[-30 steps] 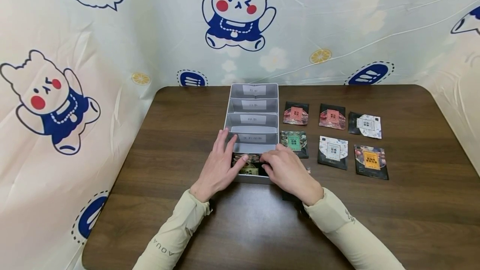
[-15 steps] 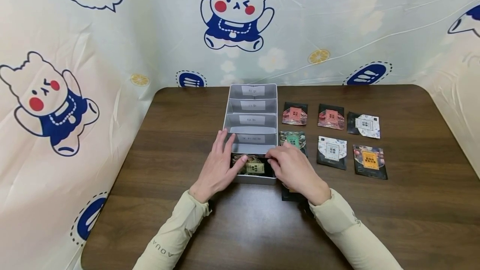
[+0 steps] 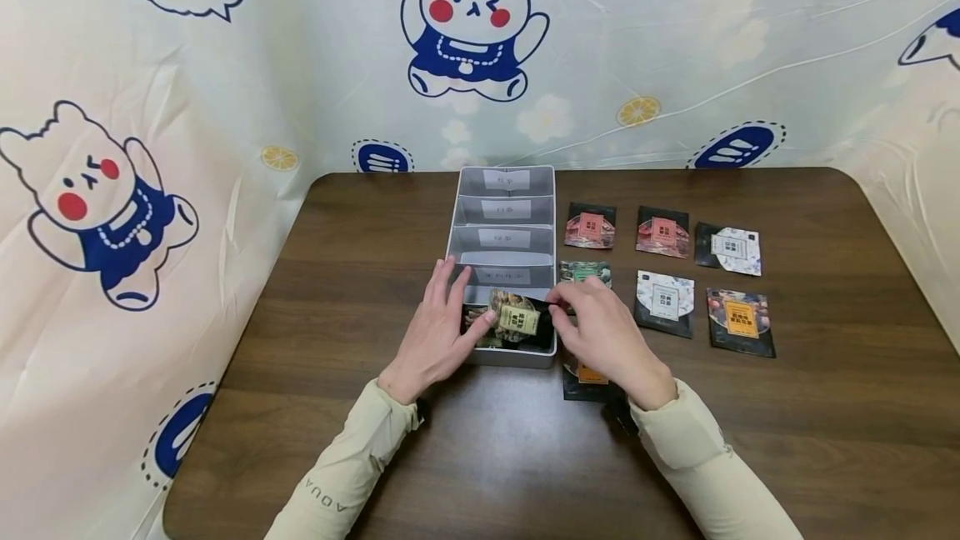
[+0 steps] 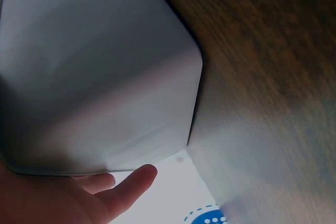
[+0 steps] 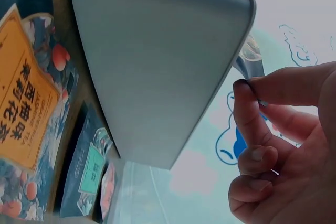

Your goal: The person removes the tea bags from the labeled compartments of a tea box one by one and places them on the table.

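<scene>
My right hand [image 3: 609, 336] pinches the right edge of a black tea sachet [image 3: 517, 320] with a yellow-green label. The sachet is tilted in the nearest compartment of a grey divided box [image 3: 513, 361], its right end at the rim. Another sachet partly shows beneath it. My left hand [image 3: 427, 340] lies along the box's left wall, fingers extended, thumb reaching over onto the sachet. In the right wrist view, thumb and forefinger meet on a dark sachet corner [image 5: 254, 67] above the box wall [image 5: 152, 61]. The left wrist view shows the left fingers [image 4: 134, 184] beside the box.
Right of the box lie two red-labelled sachets [image 3: 590, 227], two white-labelled sachets [image 3: 665, 304], a green-labelled sachet [image 3: 585, 271] and two orange-labelled sachets [image 3: 741, 321]. One orange-labelled sachet is partly under my right wrist. Paper labels [image 3: 506, 209] mark the box's dividers.
My right hand has moved rightward and drawn the yellow-green-labelled sachet up and to the right, from lower in the near compartment to its rim. My left hand has stayed put.
</scene>
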Motion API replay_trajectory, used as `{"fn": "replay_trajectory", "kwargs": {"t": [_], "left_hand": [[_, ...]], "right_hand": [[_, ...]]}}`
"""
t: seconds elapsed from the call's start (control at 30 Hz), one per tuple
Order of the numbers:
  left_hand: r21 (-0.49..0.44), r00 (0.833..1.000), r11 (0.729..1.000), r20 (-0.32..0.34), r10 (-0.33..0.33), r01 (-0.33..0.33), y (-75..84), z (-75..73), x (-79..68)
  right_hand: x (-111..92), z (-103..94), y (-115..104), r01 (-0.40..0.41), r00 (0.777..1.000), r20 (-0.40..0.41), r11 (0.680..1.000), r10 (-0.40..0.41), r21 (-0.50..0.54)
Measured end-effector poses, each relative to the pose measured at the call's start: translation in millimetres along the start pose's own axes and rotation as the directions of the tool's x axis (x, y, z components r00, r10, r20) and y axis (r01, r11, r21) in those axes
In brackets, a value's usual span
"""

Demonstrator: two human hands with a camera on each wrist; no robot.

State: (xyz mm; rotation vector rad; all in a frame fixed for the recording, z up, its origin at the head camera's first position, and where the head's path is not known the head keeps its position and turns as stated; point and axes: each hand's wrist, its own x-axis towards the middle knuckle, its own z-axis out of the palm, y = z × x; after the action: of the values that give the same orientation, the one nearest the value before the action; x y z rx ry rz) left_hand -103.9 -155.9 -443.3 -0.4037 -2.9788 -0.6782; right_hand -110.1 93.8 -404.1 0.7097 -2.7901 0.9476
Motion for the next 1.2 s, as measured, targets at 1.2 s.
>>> {"fn": "replay_trajectory", "kwargs": {"t": [1.2], "left_hand": [[0.008, 1.0, 1.0, 0.004, -0.002, 0.002, 0.2, -0.3, 0.6]], "right_hand": [[-0.3, -36.4, 21.2, -0.137, 0.982, -0.102, 0.973, 0.158, 0.186]]}}
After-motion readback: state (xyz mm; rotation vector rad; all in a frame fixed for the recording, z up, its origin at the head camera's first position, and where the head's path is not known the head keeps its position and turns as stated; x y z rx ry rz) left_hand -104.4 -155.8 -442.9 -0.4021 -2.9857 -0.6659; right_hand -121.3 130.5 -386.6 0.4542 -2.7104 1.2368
